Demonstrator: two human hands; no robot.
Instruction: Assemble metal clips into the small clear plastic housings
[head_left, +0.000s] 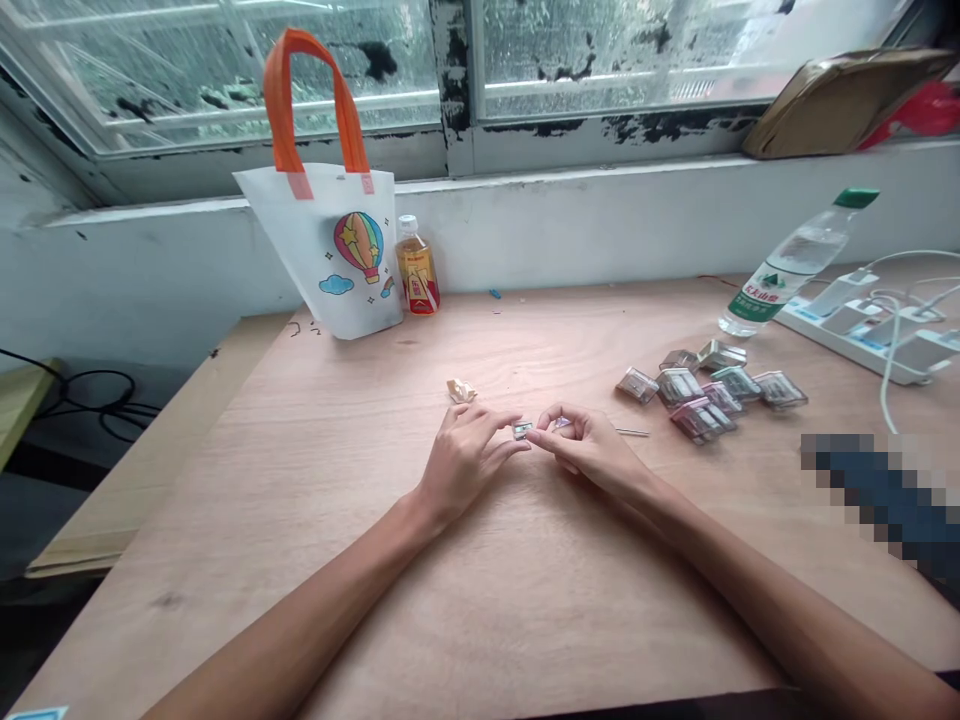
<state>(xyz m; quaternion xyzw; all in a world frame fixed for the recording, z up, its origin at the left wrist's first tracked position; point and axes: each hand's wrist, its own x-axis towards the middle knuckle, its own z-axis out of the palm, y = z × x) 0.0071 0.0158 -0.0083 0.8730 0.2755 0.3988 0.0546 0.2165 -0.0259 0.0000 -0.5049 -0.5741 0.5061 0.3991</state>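
Between both hands, just above the table, is a small rectangular piece with a metal face (pixel 523 430), which looks like a pencil sharpener. My left hand (pixel 469 445) grips its left side between thumb and fingers. The thumb and index finger of my right hand (pixel 589 445) pinch its right edge. Something purplish (pixel 561 423) shows inside the curl of my right fingers. A thin metal rod (pixel 632 433) sticks out beyond that hand; whether the hand holds it I cannot tell. Several clear plastic sharpener-like boxes (pixel 701 420) lie in a heap to the right.
A crumpled beige scrap (pixel 460 390) lies beyond my left hand. Farther back stand a white bag (pixel 322 260) with orange handles and a drink bottle (pixel 418 270). A water bottle (pixel 787 270) leans beside a power strip (pixel 847 345) with cables. A pixelated dark patch covers the right edge.
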